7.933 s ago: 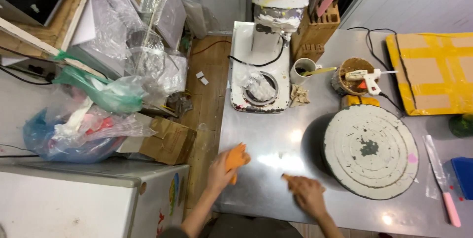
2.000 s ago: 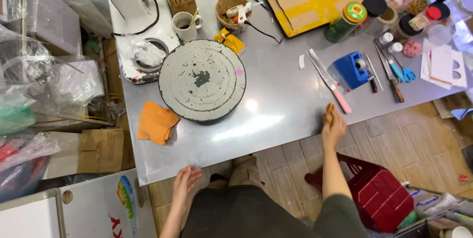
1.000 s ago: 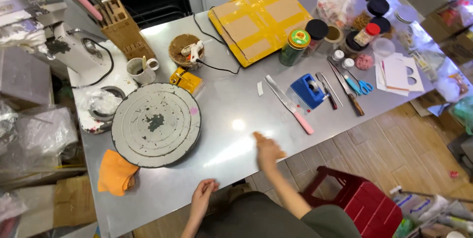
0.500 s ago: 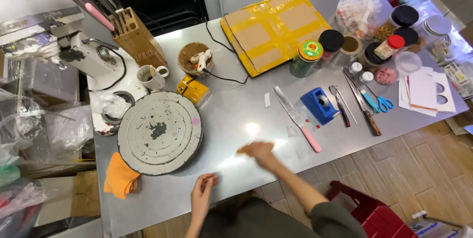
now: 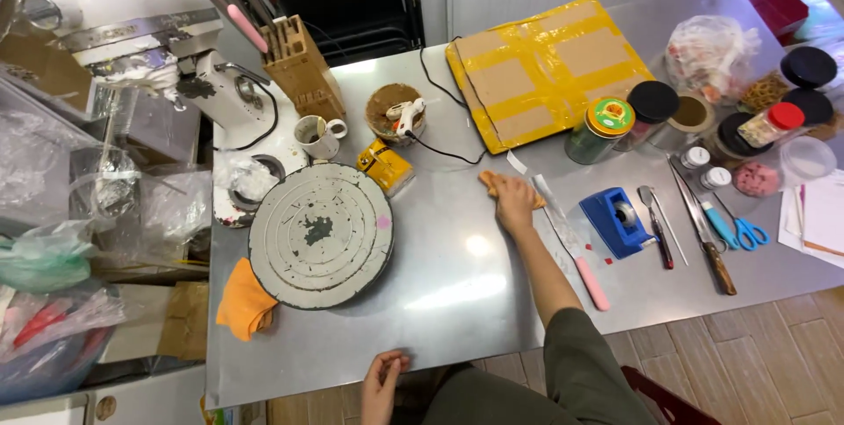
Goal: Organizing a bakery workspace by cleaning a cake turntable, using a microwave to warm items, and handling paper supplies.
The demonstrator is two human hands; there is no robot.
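My right hand presses an orange cloth flat on the steel table, just left of a long pink-handled knife. My left hand rests on the table's near edge, fingers curled over it, holding nothing. A round grey turntable sits left of centre, with a second orange cloth beside its lower left.
A stand mixer, knife block, mug, glue gun bowl and yellow box stand at the back left. A taped cardboard slab, jars, blue tape dispenser, knives and scissors crowd the right.
My right hand has slid the cloth from the table's right edge, across the near middle, up toward the centre. The camera view has swung with it. My left hand stays at the near edge.
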